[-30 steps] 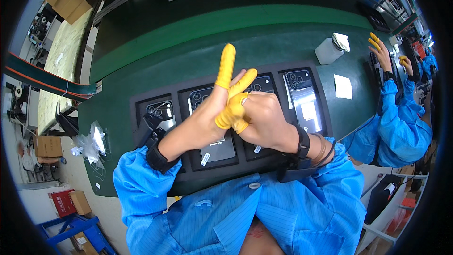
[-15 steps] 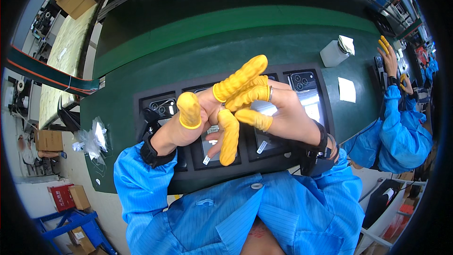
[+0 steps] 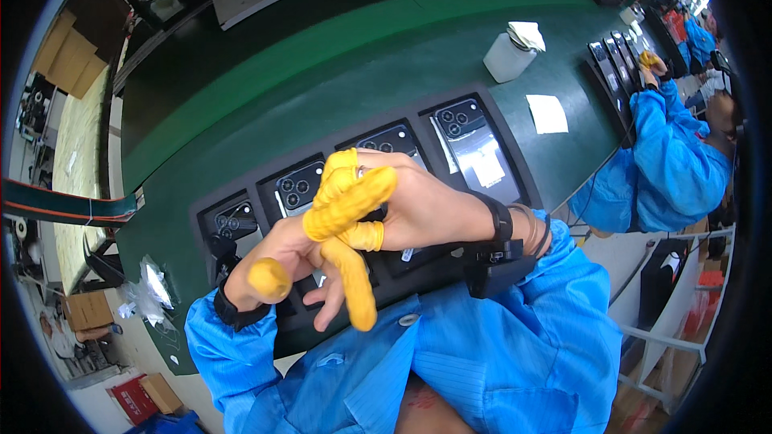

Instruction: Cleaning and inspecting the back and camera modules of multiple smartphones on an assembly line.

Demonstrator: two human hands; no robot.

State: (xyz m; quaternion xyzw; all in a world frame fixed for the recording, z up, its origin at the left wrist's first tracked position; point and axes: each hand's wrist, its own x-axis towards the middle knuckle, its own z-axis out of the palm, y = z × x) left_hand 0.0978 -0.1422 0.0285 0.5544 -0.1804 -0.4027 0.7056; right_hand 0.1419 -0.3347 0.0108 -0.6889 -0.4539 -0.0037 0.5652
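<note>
My left hand (image 3: 296, 251) hangs over the tray's left part, palm turned up, its fingers spread. Yellow finger cots cover its thumb, index finger and another finger; bare fingertips show below. My right hand (image 3: 406, 205) comes in from the right with yellow-covered fingers closed around the left index finger and its finger cot (image 3: 354, 204). Beneath both hands lies a black tray (image 3: 513, 141) of dark smartphones, each in its own recess with the camera side up. The rightmost smartphone (image 3: 480, 145) shows most fully; my hands partly hide the others.
A white bottle (image 3: 508, 58) topped with a cloth and a white sheet (image 3: 548, 114) stand and lie beyond the tray at right. Crumpled clear plastic (image 3: 153, 285) lies at the table's left edge. A co-worker in blue (image 3: 671, 153) sits at right by more trayed phones.
The view has turned and shifted. My hands remain joined but moved down and left, and the right fingers now wrap further over the left index finger. The co-worker's hands moved together.
</note>
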